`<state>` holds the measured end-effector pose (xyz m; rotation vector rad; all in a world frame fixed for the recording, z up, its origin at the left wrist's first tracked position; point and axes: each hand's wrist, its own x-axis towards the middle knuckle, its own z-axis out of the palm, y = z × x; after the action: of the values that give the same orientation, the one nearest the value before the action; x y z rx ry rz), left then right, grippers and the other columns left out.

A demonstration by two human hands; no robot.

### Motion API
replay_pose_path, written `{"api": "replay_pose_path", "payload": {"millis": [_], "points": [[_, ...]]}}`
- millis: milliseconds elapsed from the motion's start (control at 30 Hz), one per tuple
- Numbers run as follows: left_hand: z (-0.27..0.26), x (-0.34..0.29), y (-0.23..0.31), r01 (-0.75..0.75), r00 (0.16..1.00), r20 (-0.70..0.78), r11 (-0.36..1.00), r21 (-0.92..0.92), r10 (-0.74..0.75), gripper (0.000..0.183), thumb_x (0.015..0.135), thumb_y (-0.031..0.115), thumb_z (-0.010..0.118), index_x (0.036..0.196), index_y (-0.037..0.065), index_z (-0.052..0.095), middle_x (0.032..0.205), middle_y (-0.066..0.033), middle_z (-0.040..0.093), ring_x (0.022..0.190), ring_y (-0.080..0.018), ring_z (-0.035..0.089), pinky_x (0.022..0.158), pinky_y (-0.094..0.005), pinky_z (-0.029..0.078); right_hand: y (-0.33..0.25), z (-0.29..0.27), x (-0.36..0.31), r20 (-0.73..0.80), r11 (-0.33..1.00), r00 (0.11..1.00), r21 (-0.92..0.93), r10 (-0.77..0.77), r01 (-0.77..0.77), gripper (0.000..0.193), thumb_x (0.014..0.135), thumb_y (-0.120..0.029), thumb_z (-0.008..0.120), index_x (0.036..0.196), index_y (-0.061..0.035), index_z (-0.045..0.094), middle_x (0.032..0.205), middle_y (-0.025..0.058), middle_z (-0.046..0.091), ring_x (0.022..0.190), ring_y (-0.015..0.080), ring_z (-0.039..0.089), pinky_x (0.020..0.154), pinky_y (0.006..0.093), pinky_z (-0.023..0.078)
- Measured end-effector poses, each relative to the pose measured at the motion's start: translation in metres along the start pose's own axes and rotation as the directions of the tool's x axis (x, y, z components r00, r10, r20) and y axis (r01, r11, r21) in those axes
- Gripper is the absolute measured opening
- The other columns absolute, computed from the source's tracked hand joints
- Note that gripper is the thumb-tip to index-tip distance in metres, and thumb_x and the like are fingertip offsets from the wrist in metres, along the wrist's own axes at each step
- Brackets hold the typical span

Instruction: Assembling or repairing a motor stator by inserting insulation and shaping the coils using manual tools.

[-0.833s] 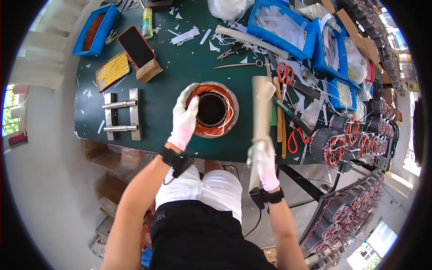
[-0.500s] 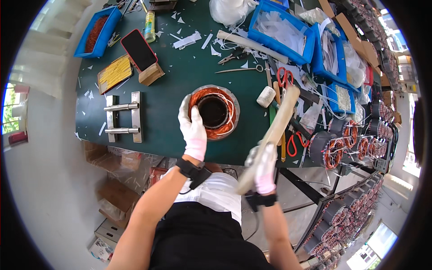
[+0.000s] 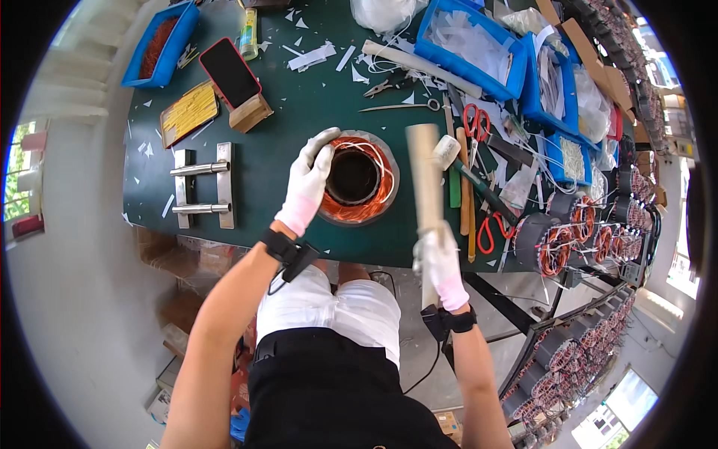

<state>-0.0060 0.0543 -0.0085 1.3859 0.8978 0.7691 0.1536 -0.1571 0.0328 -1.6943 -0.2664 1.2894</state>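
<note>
Left fingers spread against copper-wound ring just rightward: likely heavy, easily nicked; take outer edge. Right fingers gripping pale bar, probably stiff, low down.

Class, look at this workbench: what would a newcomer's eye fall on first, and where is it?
Probably the copper-wound ring near the middle of the green table, with the gloved left hand at its left side. Next, the long pale stick to the ring's right, gripped in the gloved right hand. Then perhaps the blue bins crowding the upper right.
</note>
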Motion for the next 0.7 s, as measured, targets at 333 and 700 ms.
{"api": "replay_pose_path", "payload": {"millis": [333, 700], "points": [[0.039, -0.022, -0.009, -0.031, 0.897, -0.442, 0.999, -0.015, 0.021, 0.029, 0.095, 0.014, 0.043, 0.118, 0.0, 0.052, 0.122, -0.0127, 0.051, 0.117, -0.0235, 0.046, 0.102, -0.0322, 0.033, 0.008, 0.021, -0.004, -0.112, 0.912, 0.991, 0.41, 0.078, -0.026, 0.022, 0.095, -0.027, 0.047, 0.102, -0.0067, 0.044, 0.064, 0.0015, 0.05, 0.047, 0.0099, 0.049, 0.042, 0.0251, 0.043], [0.021, -0.02, 0.007, 0.177, 0.955, -0.189, 0.949, -0.26, -0.23, 0.068, 0.074, 0.009, 0.06, 0.136, 0.004, 0.035, 0.13, -0.0143, 0.035, 0.121, -0.0237, 0.04, 0.103, -0.0327, 0.034, 0.013, 0.069, -0.008, -0.063, 0.989, 0.997, 0.145, 0.033, -0.024, 0.03, 0.091, -0.031, 0.054, 0.101, -0.0049, 0.045, 0.061, 0.0017, 0.05, 0.043, 0.0134, 0.049, 0.041, 0.0262, 0.044]]}}
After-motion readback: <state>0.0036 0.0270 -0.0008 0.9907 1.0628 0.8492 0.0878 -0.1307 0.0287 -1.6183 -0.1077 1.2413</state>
